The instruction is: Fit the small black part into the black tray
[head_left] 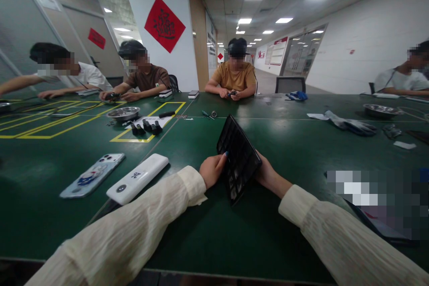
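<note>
A black, flat rectangular tray [238,156] with a grid of small compartments on its face is held tilted up over the green table. My left hand [213,169] grips its left side, the thumb pressed on the gridded face. Around the right edge is my right hand [268,173], its fingers mostly hidden behind the tray. A few pale bits show in the lower compartments, too dim to name. To the left of my left hand lie a white power bank [138,179] marked 26 and a phone in a patterned case [94,175].
Beyond the phone stand several black cylindrical parts [146,127] on white paper and a metal bowl [122,114]. Gloves [350,124] and another bowl [382,111] lie at right. Several people sit around the table; one opposite [231,78] handles a small dark object.
</note>
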The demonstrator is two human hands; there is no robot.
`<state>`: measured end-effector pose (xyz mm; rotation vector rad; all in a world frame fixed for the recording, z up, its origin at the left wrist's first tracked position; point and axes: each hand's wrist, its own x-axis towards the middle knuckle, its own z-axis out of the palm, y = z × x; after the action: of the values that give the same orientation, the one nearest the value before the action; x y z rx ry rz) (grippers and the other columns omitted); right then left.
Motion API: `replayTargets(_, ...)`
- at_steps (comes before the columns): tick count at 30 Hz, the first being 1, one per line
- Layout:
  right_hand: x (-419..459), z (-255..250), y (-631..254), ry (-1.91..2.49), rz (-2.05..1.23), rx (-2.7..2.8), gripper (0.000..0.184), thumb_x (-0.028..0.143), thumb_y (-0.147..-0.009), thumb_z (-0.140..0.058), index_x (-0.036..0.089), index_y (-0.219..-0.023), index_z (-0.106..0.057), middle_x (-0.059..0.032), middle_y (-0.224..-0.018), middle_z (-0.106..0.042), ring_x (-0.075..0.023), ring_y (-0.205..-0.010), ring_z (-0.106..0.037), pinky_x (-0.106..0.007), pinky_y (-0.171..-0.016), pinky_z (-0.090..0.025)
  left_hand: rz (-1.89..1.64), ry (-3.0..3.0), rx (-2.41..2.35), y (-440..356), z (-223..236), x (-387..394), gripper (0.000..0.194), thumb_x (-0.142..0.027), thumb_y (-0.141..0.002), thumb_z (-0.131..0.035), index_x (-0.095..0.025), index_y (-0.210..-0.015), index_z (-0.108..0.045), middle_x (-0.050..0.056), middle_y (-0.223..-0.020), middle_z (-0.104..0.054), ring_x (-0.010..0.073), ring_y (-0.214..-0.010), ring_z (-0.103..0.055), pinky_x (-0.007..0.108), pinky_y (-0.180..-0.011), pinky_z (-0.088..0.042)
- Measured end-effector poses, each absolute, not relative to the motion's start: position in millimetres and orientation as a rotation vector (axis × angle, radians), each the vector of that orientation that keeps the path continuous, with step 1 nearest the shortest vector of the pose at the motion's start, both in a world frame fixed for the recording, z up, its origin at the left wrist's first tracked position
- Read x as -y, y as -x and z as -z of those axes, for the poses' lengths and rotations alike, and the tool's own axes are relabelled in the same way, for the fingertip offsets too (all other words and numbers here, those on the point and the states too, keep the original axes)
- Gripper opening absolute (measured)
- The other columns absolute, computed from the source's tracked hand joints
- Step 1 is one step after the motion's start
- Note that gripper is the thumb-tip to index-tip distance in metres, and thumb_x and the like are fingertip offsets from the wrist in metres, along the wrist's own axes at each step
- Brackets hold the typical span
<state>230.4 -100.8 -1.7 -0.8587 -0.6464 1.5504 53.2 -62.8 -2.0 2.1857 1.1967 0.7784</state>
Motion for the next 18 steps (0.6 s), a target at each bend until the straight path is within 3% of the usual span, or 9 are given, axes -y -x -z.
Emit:
replayTargets(7,94.5,12.2,-232.9,0.822,-1.547,0.672,0.019,0.037,-0.07,-0.056,0.027,-0.086,-0.059,0.0032,-0.067,-0.061,-0.0154,-0.059,-0.055,-0.028,-0.051,-0.042,-0.742,-2.103,-1.208,-53.8,2.4,63.2,0.049,-0.048,-0.086,-0.024,-0.015,-0.061,-0.049,0.0,-0.052,-0.043,0.0134,-0.051,-0.041,0.024,-0.047,-0.027)
replayTargets(14,96.1,11.4,-232.7,0.827,-1.543,0.647,0.018,0.036,-0.07,-0.058,0.027,-0.085,-0.061,0.0039,-0.066,-0.061,-0.0138,-0.056,-0.053,-0.027,-0.051,-0.041,-0.718,-1.99,-1.215,-53.8,5.9,58.0,0.058,-0.064,-0.082,-0.022,-0.017,-0.054,-0.04,-0.001,-0.045,-0.037,0.0114,-0.044,-0.035,0.025,-0.043,-0.023)
replayTargets(18,95.9,12.0,-233.7,0.823,-1.555,0.641,0.017,0.036,-0.071,-0.057,0.027,-0.084,-0.062,0.0037,-0.065,-0.062,-0.0144,-0.058,-0.054,-0.027,-0.053,-0.042,-0.721,-1.944,-1.215,-53.0,9.3,57.0,0.058,-0.064,-0.082,-0.021,-0.017,-0.053,-0.039,-0.001,-0.045,-0.038,0.0112,-0.043,-0.036,0.025,-0.043,-0.023)
